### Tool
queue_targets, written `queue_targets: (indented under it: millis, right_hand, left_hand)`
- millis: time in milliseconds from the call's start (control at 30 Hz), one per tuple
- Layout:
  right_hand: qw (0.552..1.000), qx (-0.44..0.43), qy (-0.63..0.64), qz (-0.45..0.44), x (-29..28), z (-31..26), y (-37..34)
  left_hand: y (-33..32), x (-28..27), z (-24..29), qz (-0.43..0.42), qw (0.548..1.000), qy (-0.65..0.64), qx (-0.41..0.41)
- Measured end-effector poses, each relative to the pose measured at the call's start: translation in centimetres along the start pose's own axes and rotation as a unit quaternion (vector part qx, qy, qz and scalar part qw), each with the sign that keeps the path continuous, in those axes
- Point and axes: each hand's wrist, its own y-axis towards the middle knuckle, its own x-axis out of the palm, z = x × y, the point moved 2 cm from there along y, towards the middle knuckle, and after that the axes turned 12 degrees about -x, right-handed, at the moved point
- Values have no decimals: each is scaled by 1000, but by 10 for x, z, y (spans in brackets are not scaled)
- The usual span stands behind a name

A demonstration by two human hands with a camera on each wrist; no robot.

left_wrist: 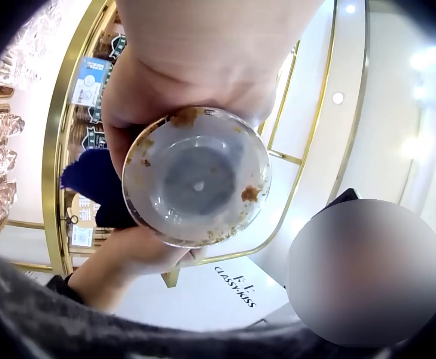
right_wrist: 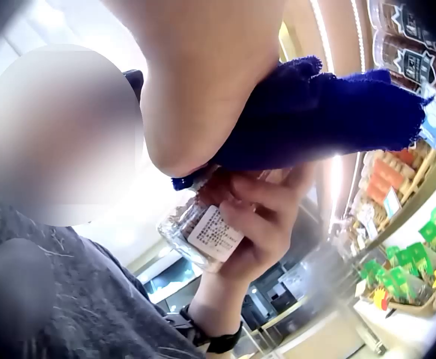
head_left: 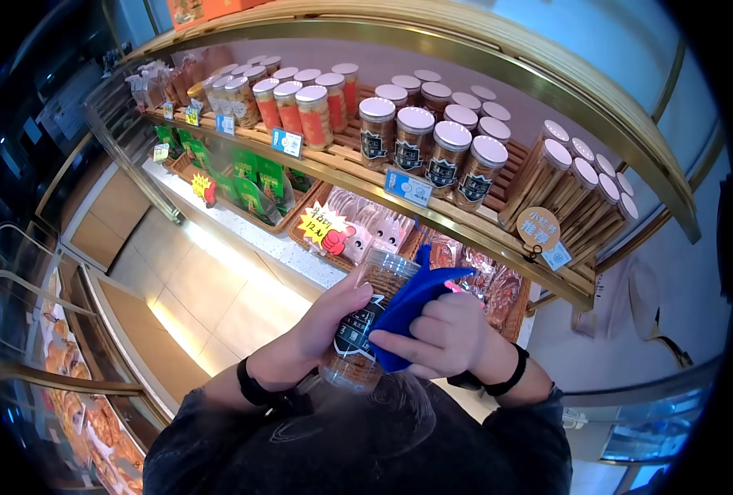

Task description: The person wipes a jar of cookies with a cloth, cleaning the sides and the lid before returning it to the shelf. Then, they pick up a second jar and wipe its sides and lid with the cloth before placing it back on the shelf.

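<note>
My left hand [head_left: 323,327] grips a clear jar [head_left: 355,337] with a black label and brown food inside, thumb near its upper part. The jar is tilted in front of my chest. My right hand [head_left: 449,337] holds a blue cloth [head_left: 406,312] against the jar's right side, index finger stretched along it. Seen in the left wrist view, the jar's clear base [left_wrist: 199,179] has brown crumbs inside. In the right wrist view a white printed sticker [right_wrist: 215,235] shows on the jar, below the blue cloth [right_wrist: 315,116].
Ahead, a slatted wooden shelf [head_left: 341,161] with a gold edge carries rows of white-lidded jars [head_left: 449,148]. Below it stand baskets of green packets [head_left: 255,186] and pink packs [head_left: 383,227]. A display case with baked goods [head_left: 73,379] is at the left.
</note>
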Motion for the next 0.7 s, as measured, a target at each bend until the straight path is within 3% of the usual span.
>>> queue_targets:
  millis: [100, 167, 233, 300, 367, 433, 500, 567, 633, 667, 700]
  right_hand:
    - [989, 108, -75, 65, 7, 27, -20]
    - [992, 101, -36, 64, 6, 16, -15]
    - [998, 37, 27, 47, 11, 2, -16]
    - [997, 64, -14, 48, 8, 13, -22]
    - [979, 153, -75, 114, 14, 36, -39]
    - [983, 152, -47, 87, 9, 25, -28]
    - [995, 57, 33, 80, 15, 7, -20]
    - [994, 44, 63, 74, 18, 7, -21]
    - [987, 136, -9, 81, 16, 26, -27]
    - [971, 179, -40, 154, 23, 38, -33]
    - [965, 198, -47, 164, 27, 42, -36]
  left_hand:
    - [0, -15, -3, -39, 997, -23, -58]
    - [6, -15, -5, -78, 991, -50, -97]
    - [12, 0, 1, 0, 1000, 2, -20]
    - [13, -1, -1, 33, 999, -10, -10]
    - [12, -12, -8, -48, 989, -75, -118]
    - [13, -16, -11, -58, 984, -104, -131]
    - [11, -4, -2, 109, 982, -107, -108]
    - [14, -15, -2, 94, 988, -85, -83]
    - [17, -24, -4, 26, 992, -105, -66]
    - [18, -19, 1, -34, 995, -86, -41]
    - [19, -18, 1, -33, 995, -85, -42]
